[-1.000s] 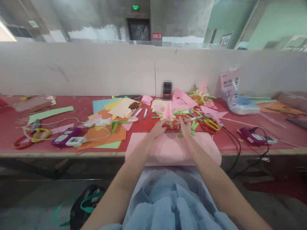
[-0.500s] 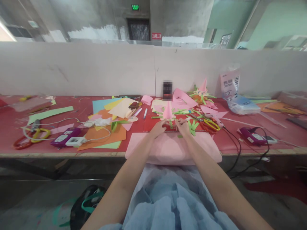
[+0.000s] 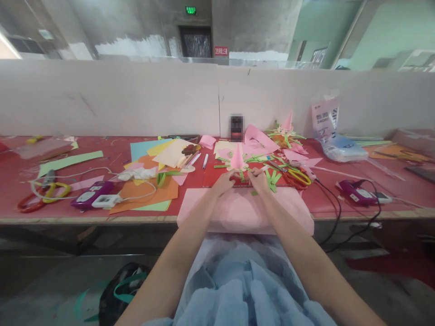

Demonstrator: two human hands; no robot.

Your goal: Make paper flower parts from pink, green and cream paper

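Observation:
In front of me stands a paper craft with a pink cone (image 3: pixel 237 156), a pale round rim and green strips spreading out around it. My left hand (image 3: pixel 224 181) is closed at its near left edge, the fingers curled in and seeming to hold the rim. Just right of the craft, my right hand (image 3: pixel 259 179) is pinched shut. A slim white pen (image 3: pixel 265 168) sticks out from its fingers, mostly hidden by them. Loose green paper strips (image 3: pixel 272 179) lie beside that hand.
Yellow-handled scissors (image 3: pixel 299 177) lie at the right, near a second cone craft (image 3: pixel 286 129). Coloured paper sheets (image 3: pixel 146 192) and a white marker (image 3: pixel 205 161) are on the left. Cables run from purple boxes (image 3: pixel 358 193). A pink cushion-like bundle (image 3: pixel 244 213) lies at the table's front edge.
The white pen in my right hand has tilted, and less of it shows now. My right fingers have shifted slightly; the left hand and the craft stay in place.

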